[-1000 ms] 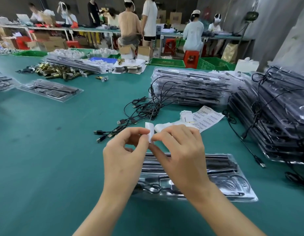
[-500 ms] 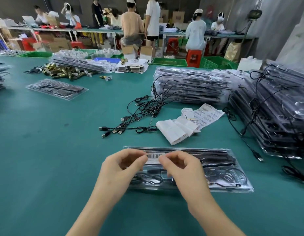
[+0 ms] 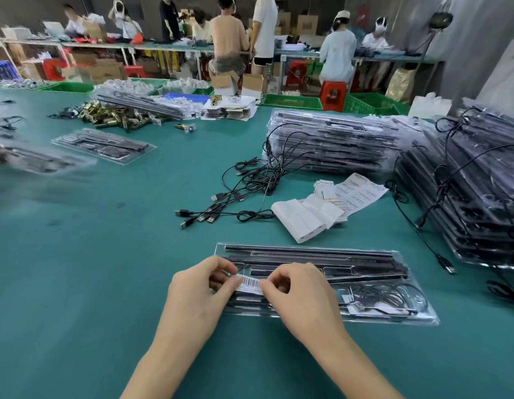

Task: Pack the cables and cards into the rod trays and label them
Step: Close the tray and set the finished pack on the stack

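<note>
While the clear rod tray (image 3: 416,286) lay on the green worktop (image 3: 91,269) at six o'clock, the left grip (image 3: 201,295) and right grip (image 3: 302,295) each pinched one end of the barcode label (image 3: 251,283) over the tray's nine o'clock end. Loose cables (image 3: 244,191) sprawled beyond at twelve o'clock.

A green table (image 3: 77,283) holds a brass hardware pile (image 3: 112,116); beyond are people (image 3: 230,38), red stools (image 3: 332,92), green crates (image 3: 291,100) and boxes (image 3: 251,84).

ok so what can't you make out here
Head view only:
- white barcode label: ends under left hand and right hand; stuck or not, unclear.
- clear plastic rod tray: left end behind hands.
- white printed label sheet: text too small.
- clear tray at left edge: blurred, cut off.
</note>
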`<state>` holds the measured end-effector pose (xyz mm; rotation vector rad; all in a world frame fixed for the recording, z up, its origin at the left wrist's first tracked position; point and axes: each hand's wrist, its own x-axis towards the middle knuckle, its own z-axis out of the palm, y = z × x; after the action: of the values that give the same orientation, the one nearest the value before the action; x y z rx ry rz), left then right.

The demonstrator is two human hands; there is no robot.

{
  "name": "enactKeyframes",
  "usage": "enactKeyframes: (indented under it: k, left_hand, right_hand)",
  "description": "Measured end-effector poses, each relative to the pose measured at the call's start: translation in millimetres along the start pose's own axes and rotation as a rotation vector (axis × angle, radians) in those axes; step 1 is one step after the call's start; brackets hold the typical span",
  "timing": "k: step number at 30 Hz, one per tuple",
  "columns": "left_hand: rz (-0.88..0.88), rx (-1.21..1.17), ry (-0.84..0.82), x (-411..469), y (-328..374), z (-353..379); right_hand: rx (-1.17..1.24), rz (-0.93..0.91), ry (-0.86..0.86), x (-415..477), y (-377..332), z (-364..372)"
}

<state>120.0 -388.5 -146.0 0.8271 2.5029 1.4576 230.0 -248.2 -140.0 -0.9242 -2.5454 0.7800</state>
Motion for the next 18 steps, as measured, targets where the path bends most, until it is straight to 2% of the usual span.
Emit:
enactKeyframes:
  k: [4,8,14,18]
  left_hand:
    - [-0.001,-0.011,-0.010,-0.5,0.0,3.3]
    - [-0.037,-0.018,0.018,-1.8,-0.5,7.0]
    - [0.068,0.198,-0.019,-3.4,2.3,6.6]
    - [0.134,0.264,-0.009,-2.8,2.3,4.7]
  right_hand:
    - [0.015,0.003,0.018,0.1,1.9,-0.8]
    - [-0.015,-0.069,0.004,-1.0,4.4,-3.1]
    - [-0.187,-0.378,0.120,-19.7,3.4,3.6]
    - [-0.268,-0.527,0.139,-29.1,5.1,9.8]
